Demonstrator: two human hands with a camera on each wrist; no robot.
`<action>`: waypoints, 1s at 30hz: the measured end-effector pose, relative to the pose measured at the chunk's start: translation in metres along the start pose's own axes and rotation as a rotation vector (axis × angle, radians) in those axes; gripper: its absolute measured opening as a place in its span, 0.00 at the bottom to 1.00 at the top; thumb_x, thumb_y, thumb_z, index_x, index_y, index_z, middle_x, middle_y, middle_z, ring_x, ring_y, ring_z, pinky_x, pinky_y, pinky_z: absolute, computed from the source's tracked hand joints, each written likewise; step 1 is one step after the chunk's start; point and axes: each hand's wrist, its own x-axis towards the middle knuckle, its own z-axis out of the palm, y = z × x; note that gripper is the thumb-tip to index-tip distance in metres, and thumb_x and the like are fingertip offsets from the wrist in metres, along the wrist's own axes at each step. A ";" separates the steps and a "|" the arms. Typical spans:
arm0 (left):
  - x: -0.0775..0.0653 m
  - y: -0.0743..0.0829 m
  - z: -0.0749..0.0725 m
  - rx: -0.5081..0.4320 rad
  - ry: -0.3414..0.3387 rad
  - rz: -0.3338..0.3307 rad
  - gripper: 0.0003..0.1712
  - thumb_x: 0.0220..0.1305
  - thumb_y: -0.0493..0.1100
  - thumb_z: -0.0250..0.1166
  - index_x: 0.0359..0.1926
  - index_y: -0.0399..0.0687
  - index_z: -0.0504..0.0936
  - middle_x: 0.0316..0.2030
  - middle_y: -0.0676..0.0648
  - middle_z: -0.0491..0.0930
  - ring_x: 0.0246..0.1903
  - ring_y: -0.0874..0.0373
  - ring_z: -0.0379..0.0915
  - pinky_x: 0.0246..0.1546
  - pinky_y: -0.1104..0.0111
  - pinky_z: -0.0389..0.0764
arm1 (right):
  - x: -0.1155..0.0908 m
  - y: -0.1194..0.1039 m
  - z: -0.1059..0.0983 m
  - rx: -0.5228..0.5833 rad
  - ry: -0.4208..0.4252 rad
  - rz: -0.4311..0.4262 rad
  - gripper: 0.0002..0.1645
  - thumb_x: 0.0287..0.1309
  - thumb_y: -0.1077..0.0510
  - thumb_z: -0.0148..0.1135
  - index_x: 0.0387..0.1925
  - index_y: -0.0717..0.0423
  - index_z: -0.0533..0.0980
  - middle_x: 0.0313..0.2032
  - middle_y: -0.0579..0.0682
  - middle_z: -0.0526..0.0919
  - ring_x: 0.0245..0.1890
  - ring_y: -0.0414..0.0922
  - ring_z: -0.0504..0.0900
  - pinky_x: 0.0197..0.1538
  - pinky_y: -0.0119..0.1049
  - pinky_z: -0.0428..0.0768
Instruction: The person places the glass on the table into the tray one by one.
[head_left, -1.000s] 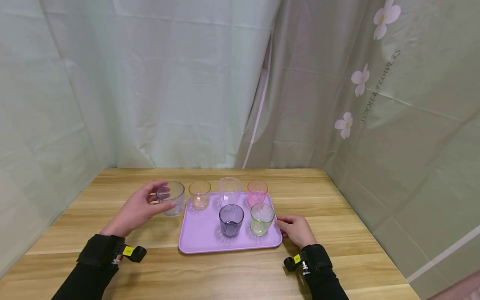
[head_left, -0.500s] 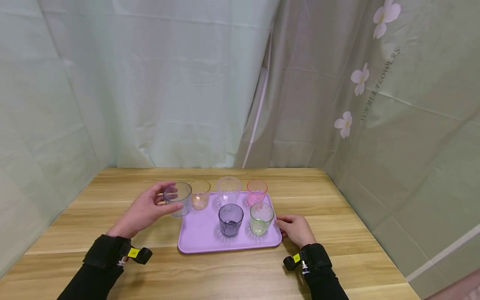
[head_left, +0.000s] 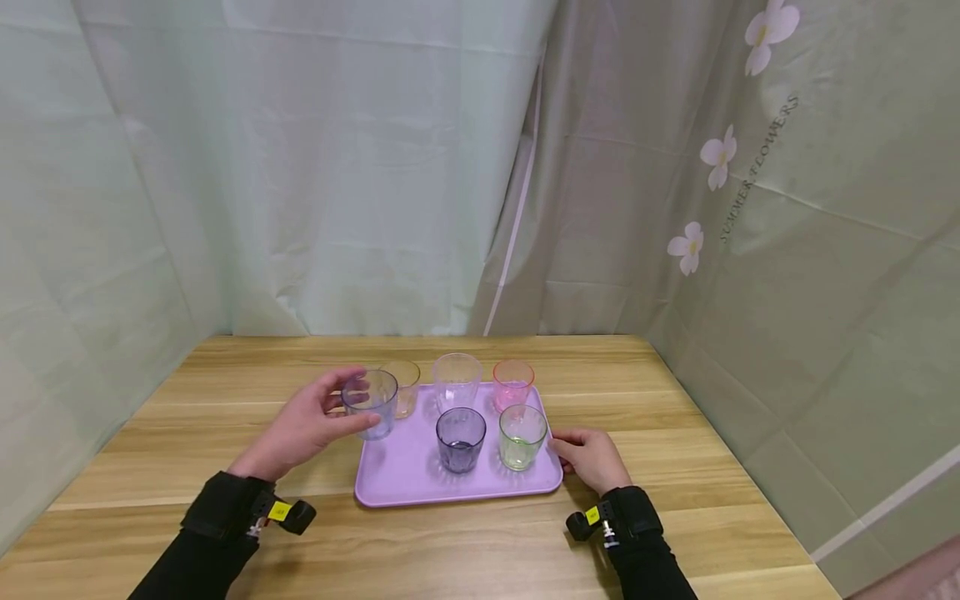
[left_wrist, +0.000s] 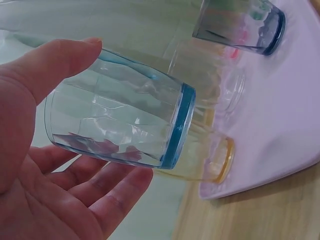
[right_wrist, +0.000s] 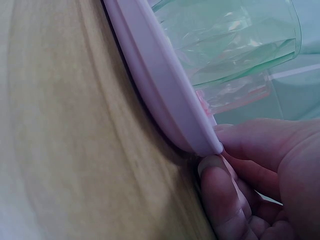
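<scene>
My left hand (head_left: 311, 425) grips a clear bluish glass (head_left: 377, 392) from the side, thumb in front and fingers behind. The glass is upright over the left part of a purple tray (head_left: 405, 479), and its blue base (left_wrist: 179, 125) looks raised off the tray in the left wrist view. Behind it, partly covered, stands an orange-rimmed glass (head_left: 408, 387). My right hand (head_left: 596, 462) pinches the tray's right edge (right_wrist: 210, 145) between thumb and fingers, beside a green glass (head_left: 523, 442).
On the tray also stand a dark grey glass (head_left: 461, 446), a clear glass (head_left: 456, 379) and a pink glass (head_left: 513, 392). Under the tray is a wooden table (head_left: 420, 554). Curtains (head_left: 360, 183) hang round its back and sides.
My left hand has carried the bluish glass to the right, from beside the tray to over its left part, now in front of the orange glass. The right hand and tray stay put.
</scene>
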 end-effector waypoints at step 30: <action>-0.002 -0.012 0.032 -0.062 -0.068 -0.040 0.49 0.64 0.46 0.82 0.78 0.37 0.67 0.72 0.30 0.73 0.71 0.33 0.76 0.57 0.68 0.88 | 0.001 0.002 0.000 -0.005 -0.001 -0.007 0.16 0.73 0.58 0.70 0.55 0.65 0.89 0.45 0.57 0.92 0.35 0.43 0.86 0.38 0.33 0.88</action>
